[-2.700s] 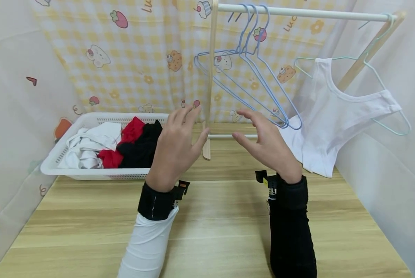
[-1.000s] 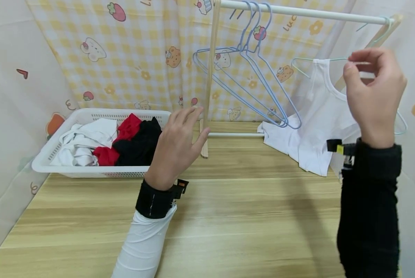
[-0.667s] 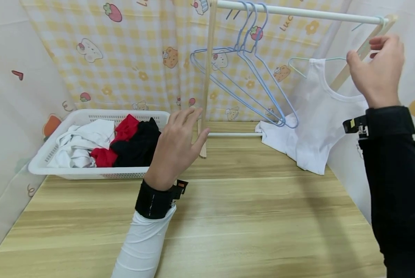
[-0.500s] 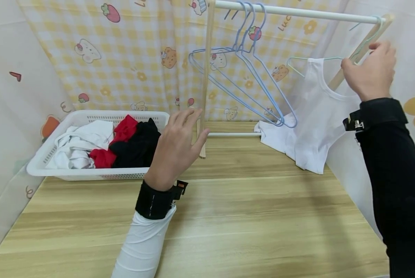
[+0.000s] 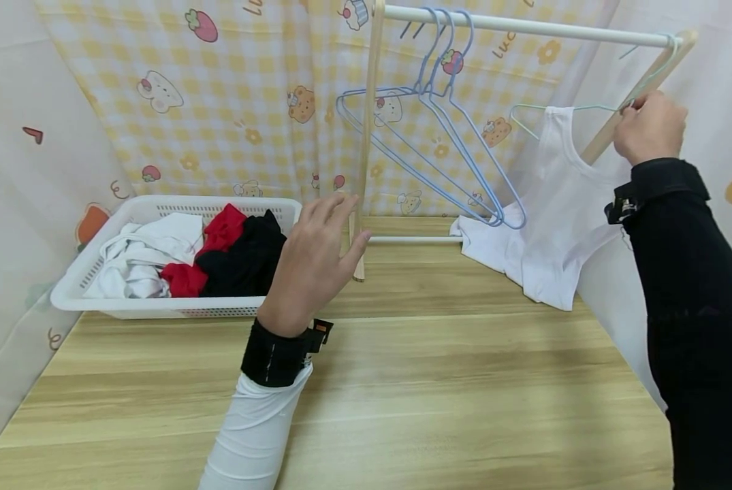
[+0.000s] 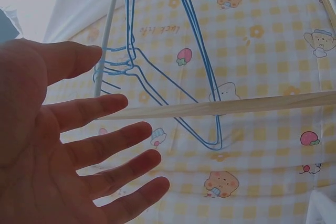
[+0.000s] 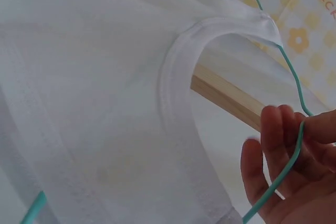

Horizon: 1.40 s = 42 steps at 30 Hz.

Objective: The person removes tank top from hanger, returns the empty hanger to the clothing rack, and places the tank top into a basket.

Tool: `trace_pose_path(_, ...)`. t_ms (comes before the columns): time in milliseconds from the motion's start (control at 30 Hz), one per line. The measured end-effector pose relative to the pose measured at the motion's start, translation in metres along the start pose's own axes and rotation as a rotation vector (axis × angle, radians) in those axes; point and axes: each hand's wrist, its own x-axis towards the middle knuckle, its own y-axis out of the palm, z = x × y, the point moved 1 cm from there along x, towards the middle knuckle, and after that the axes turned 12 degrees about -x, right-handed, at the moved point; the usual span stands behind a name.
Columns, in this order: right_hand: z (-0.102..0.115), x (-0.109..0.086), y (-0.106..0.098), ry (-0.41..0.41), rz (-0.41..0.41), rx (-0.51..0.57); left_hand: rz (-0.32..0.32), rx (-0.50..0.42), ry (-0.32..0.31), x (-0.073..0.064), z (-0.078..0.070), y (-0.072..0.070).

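Observation:
A white tank top (image 5: 577,197) hangs on a mint-green hanger (image 5: 528,107) at the right end of the clothes rail. My right hand (image 5: 651,127) pinches that hanger near its neck, under the hook. In the right wrist view the thumb and fingers (image 7: 273,135) close round the green wire (image 7: 291,163), with the white neckline beside them. My left hand (image 5: 312,262) is held in the air, fingers spread and holding nothing, between the laundry basket and the rack's left post. Several blue hangers (image 5: 445,129) hang on the rail beyond it, seen also in the left wrist view.
At the left a white plastic basket (image 5: 96,299) holds white, red and black clothes (image 5: 243,258). The rack has a white rail (image 5: 543,27) and wooden posts (image 5: 368,122). A patterned curtain (image 5: 243,88) stands behind the wooden table (image 5: 402,395).
My right hand has gone from the middle across to the right, then down onto the green hanger's neck, and has taken hold of it. The left hand has stayed nearly still.

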Motion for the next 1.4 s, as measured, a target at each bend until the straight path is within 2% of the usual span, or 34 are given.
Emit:
trace_pose_path(233,0.002,0.002,-0.014,0.01,0.0,0.023,0.017,0.02,-0.023,0.001,0.001,0.0)
trace_pose_path(533,0.011,-0.015,-0.032,-0.04,-0.147,0.013,0.02,0.015,-0.038,0.0,0.002,-0.001)
trace_pose_path(667,0.014,-0.031,-0.032,-0.093,-0.202,0.024,0.018,0.012,-0.044,-0.001,0.002,-0.002)
trace_pose_path(767,0.013,-0.046,-0.027,-0.132,-0.232,0.042,0.025,0.0,-0.049,-0.001,0.002,-0.003)
trace_pose_path(1133,0.004,-0.104,0.015,-0.279,-0.167,0.136,0.031,-0.012,-0.066,0.0,0.002,-0.002)
trace_pose_path(1400,-0.007,-0.16,0.047,-0.362,-0.05,0.166,0.024,-0.013,-0.069,0.0,0.003,-0.004)
